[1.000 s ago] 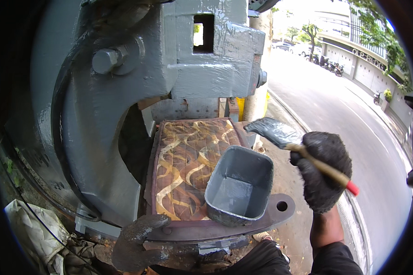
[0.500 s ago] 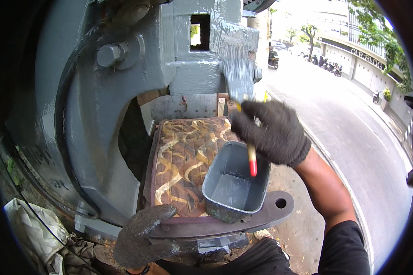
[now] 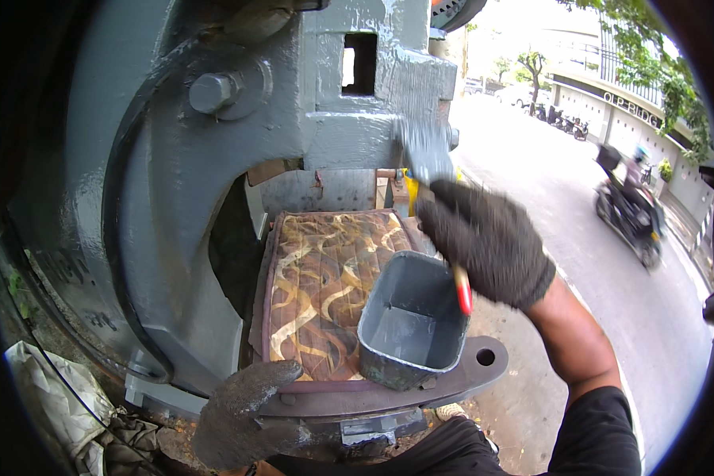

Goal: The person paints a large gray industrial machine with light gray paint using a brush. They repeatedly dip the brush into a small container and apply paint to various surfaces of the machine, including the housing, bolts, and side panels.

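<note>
My right hand point(image 3: 492, 242), in a dark work glove, is closed on a paintbrush with a red-tipped handle point(image 3: 463, 295). Its wide bristles point(image 3: 427, 151), blurred by motion, are at the lower right edge of a grey-painted machine point(image 3: 349, 131) with a wet shine. Below the hand, a grey rectangular tub point(image 3: 412, 317), paint-coated inside, stands on the near edge of a brown patterned pad point(image 3: 321, 293) and a dark metal bar point(image 3: 468, 369). My left hand point(image 3: 242, 412), in a paint-smeared dark glove, is closed around the bar's left end, thumb above and fingers below.
A large bolt point(image 3: 213, 93) juts from the machine, and a black cable point(image 3: 111, 198) curves down its side. Crumpled pale sheeting point(image 3: 59, 397) lies at lower left. On the road point(image 3: 563, 206) to the right, a rider passes on a motorcycle point(image 3: 631, 206).
The brush and my right hand have shifted slightly right and down, along with the view. A motorcycle has come into view on the road. My left hand stays at the bar.
</note>
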### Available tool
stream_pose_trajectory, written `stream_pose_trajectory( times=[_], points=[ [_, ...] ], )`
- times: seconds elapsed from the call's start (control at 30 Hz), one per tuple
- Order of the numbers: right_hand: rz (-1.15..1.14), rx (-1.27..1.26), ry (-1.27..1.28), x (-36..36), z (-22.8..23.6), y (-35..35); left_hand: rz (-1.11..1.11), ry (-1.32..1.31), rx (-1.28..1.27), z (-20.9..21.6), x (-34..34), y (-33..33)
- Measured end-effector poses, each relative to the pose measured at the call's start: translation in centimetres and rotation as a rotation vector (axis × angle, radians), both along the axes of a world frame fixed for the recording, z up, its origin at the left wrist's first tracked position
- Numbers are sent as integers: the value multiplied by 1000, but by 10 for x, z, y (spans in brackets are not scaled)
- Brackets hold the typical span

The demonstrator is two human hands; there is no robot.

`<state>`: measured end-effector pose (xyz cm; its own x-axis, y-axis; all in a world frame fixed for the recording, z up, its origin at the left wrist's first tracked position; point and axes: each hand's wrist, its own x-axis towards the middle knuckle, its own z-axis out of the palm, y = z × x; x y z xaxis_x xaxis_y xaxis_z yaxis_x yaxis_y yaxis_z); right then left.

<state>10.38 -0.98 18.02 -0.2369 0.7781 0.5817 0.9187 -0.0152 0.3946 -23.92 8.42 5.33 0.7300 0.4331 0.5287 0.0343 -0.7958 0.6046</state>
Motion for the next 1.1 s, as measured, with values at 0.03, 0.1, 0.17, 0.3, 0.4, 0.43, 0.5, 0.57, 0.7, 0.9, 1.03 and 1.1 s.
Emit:
stream_pose_trajectory(
  times=[0.03, 0.1, 0.17, 0.3, 0.4, 0.43, 0.5, 0.57, 0.7, 0.9, 1.03, 1.1],
  points=[
    [100, 16, -13, -4, -7, -6, 15, 33, 32, 1, -2, 1],
    [164, -16, -35, -7, -11, -18, 41, 107, 96, 2, -5, 2],
    [217, 161, 23, -2, -4, -21, 46, 39, -101, 1, -5, 0],
    [232, 325, -12, 11, 23, 1, -27, 13, -6, 1, -7, 8],
    [110, 155, -95, 2, 19, 20, -48, 28, 269, -2, -13, 9],
    [85, 45, -11, -6, 9, 18, -26, 22, 196, -4, -15, 9],
    [140, -50, -37, -21, -6, 12, 19, -5, 114, -7, -17, 7],
    [245, -40, -81, -26, -7, 5, -17, -36, -27, -7, -22, 6],
    [262, 162, -171, -20, 11, 11, -91, -169, -393, -9, -27, 0],
    [110, -225, -203, -39, -4, 20, 73, -63, 170, -11, -33, 6],
    [299, 37, -262, -43, 3, 10, 147, -20, 82, -12, -40, 6],
    [332, 157, -281, -38, 16, 20, 235, 11, 193, -12, -46, 3]
  ],
)
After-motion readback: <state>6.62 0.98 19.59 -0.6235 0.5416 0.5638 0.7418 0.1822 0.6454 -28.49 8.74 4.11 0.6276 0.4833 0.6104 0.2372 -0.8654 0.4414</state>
